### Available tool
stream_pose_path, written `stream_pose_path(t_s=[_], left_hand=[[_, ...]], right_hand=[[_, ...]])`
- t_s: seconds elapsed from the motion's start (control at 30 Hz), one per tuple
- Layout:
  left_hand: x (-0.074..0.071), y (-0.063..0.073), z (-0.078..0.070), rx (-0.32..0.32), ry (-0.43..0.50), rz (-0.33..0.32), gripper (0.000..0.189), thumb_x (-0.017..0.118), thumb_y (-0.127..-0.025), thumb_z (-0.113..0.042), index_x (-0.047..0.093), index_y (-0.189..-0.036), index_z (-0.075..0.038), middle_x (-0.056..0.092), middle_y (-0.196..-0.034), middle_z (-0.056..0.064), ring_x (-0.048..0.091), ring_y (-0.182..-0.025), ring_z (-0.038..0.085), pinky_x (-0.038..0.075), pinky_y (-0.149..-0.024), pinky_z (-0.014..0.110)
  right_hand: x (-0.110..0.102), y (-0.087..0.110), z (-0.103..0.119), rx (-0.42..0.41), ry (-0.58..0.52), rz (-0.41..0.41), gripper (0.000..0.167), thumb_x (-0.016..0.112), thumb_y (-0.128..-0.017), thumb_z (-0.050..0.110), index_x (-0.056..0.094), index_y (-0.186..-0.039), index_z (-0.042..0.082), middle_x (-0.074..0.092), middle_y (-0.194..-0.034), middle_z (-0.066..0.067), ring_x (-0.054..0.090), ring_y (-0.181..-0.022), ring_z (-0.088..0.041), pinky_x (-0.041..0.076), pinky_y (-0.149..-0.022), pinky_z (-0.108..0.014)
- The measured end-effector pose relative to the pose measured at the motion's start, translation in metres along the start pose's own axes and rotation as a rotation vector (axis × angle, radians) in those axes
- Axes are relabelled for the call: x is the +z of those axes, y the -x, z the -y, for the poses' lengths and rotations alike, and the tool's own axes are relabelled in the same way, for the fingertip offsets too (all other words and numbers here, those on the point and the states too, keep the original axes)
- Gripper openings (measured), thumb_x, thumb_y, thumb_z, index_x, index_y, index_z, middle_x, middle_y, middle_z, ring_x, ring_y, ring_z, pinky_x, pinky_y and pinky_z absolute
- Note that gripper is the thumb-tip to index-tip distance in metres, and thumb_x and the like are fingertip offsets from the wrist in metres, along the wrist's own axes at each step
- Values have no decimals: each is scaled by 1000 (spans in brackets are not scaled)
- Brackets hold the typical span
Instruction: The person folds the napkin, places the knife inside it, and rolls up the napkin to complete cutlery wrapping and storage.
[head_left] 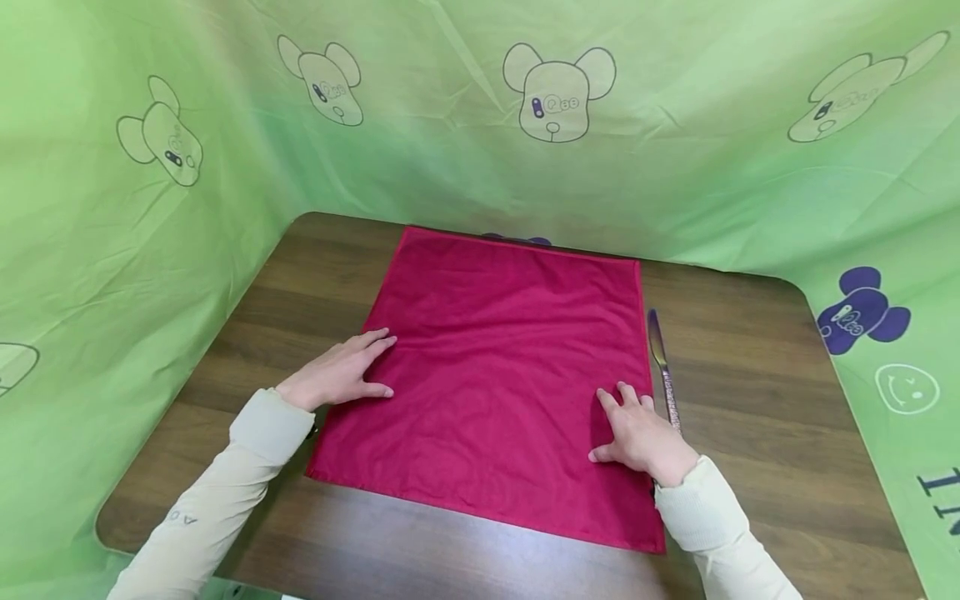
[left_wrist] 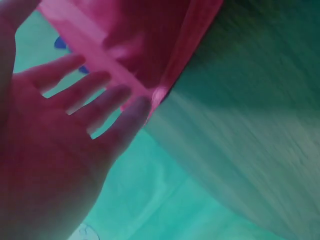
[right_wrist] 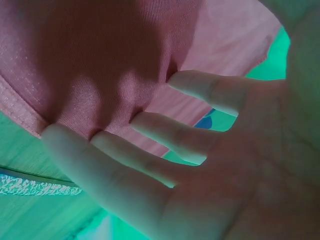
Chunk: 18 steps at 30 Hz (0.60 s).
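A crimson cloth napkin (head_left: 480, 375) with a stitched hem lies spread nearly flat on the table, faintly wrinkled. My left hand (head_left: 339, 375) is over its left edge, with fingers spread and thumb apart. In the left wrist view those fingers (left_wrist: 100, 102) look straight, and a corner of the napkin (left_wrist: 145, 45) shows beyond them. Toward the right edge, my right hand (head_left: 637, 433) has its fingertips on the fabric. The right wrist view shows these fingers (right_wrist: 170, 132) extended, the tips touching the napkin (right_wrist: 100, 55). Neither hand grips anything.
Just right of the napkin lies a knife (head_left: 663, 367) with a textured handle, its lower end hidden by my right hand. The brown wooden table (head_left: 757, 392) has rounded corners. Green printed fabric (head_left: 450, 167) hangs behind and at the sides.
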<state>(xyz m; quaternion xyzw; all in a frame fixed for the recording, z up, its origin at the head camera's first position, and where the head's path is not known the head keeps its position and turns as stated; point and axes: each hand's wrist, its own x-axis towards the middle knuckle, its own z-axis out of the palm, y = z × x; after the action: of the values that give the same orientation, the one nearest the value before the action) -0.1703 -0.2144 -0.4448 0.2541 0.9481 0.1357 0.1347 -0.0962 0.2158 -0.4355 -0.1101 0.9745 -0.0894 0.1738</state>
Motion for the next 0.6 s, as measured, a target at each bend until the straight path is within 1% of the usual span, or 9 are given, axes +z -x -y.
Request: stream_pose_path(t_s=[0.1,0.2,0.37,0.6], left_hand=[[3,-10,-3,-1,5,20,91,75,-79,-45,34,-149,-4,28,-157,17,27,-144,38,32,-106,64],[5,-17,-6,-6,11,56,96,77,-76,-47,32,-150,-4,25,-158,18,23,-146,38,30,-107,65],[8,-22,-8,-12,10,106,99,79,-74,-46,32,-149,-2,20,-159,20,18,-147,40,30,-109,63],[6,-29,-10,-17,5,121,101,81,-73,-45,31,-149,-1,17,-159,22,16,-146,43,30,-106,66]], right_hand=[[0,0,0,1,-1,2,93,88,-63,34,46,-136,-6,38,-136,-38,46,-109,-58,49,-82,-59],[-1,0,-2,4,-7,5,93,88,-62,33,45,-135,-6,37,-136,-38,46,-109,-58,49,-83,-60],[-1,0,-4,-6,-28,-8,94,89,-60,30,46,-134,-8,38,-135,-40,45,-107,-60,48,-85,-60],[-3,-2,-6,25,-43,13,96,90,-60,29,44,-135,-8,35,-137,-39,43,-111,-61,47,-84,-64]])
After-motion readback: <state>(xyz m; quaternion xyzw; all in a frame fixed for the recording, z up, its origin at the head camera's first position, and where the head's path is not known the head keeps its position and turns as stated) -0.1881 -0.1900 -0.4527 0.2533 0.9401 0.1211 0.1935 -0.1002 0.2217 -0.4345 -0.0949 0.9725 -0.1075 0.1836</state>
